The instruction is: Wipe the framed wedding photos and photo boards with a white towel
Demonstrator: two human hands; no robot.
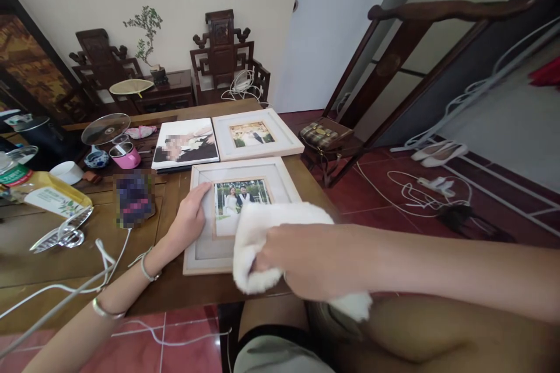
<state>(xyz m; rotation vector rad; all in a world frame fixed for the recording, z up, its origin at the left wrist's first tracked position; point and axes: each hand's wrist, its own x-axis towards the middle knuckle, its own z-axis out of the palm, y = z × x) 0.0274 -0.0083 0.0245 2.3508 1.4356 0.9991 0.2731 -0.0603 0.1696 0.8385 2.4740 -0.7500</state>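
The right hand (301,259) grips fluffy white cloth (262,224) on a pale wooden picture frame (225,227). The left hand (190,218) holds its edge, presumably steadying it.

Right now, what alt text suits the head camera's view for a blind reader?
A person's right hand holds a white cloth over a framed photo while the left hand touches its left edge. Another framed photo and a frameless picture lie beyond it on a wooden table.
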